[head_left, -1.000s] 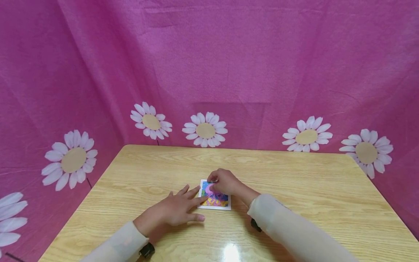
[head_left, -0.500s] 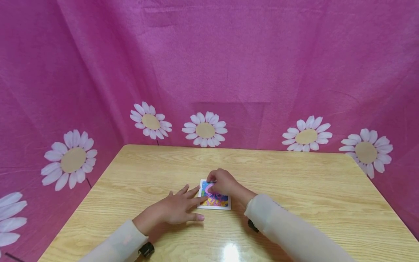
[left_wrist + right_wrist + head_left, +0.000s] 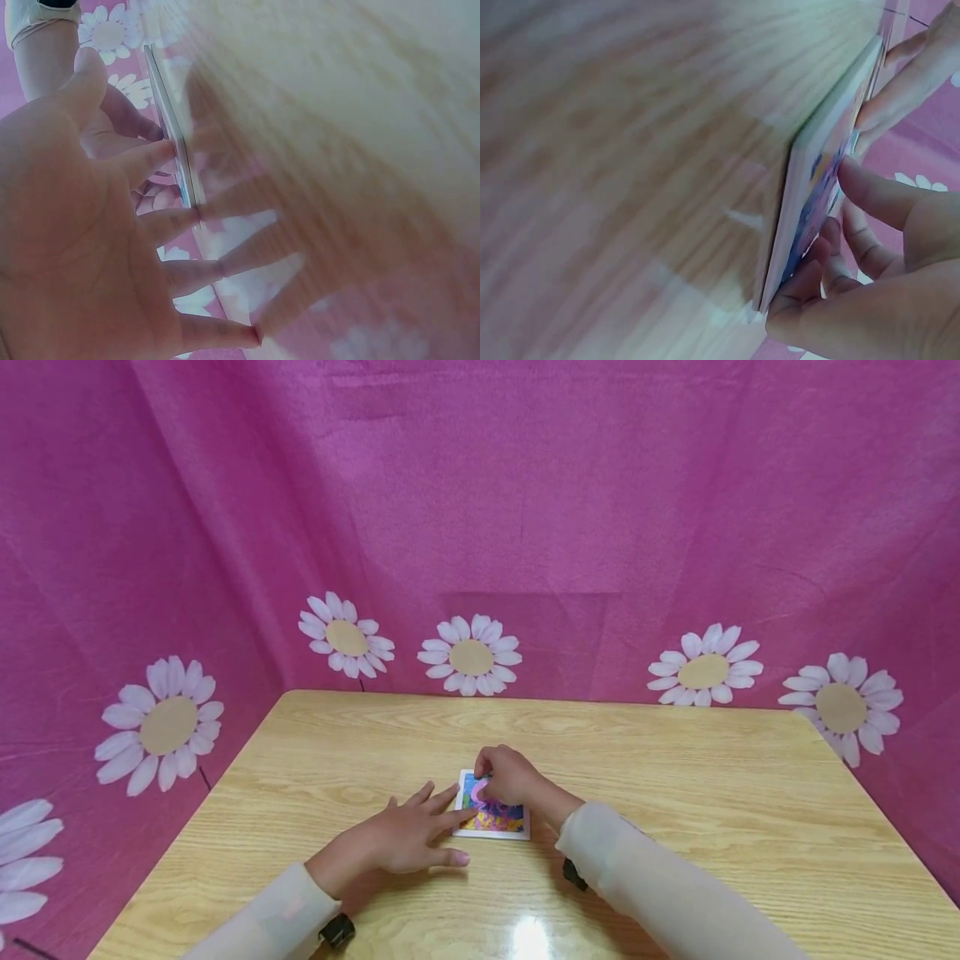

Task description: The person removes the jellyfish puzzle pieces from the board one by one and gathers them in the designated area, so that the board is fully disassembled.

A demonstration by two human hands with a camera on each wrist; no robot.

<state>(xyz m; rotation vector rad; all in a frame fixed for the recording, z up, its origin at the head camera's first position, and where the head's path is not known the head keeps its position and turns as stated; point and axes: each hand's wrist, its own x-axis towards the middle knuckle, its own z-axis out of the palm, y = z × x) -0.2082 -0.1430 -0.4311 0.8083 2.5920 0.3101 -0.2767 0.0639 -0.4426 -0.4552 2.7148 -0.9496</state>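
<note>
A small square picture board [image 3: 501,824] with a white frame and a bright blue, pink and yellow picture lies flat on the table. My left hand [image 3: 397,842] is spread at its left side, one fingertip over the frame and the picture's lower left. In the left wrist view, the fingers [image 3: 169,277] are straight with tips down on the tabletop. My right hand [image 3: 510,778] curls over the board's upper part, hiding the upper right of the picture. The right wrist view shows the thumb [image 3: 877,191] on the picture face and the other fingers bent at the board's edge.
The wood-grain table [image 3: 660,760] stretches out around the board. A pink cloth [image 3: 525,510] printed with white daisies hangs behind and along the sides. Black devices [image 3: 337,932] sit under the cuffs, and light glares off the table's near part [image 3: 529,937].
The right forearm has shifted slightly left and the right thumb has moved a little on the picture, uncovering a curved pink shape. The left hand and the board stay put.
</note>
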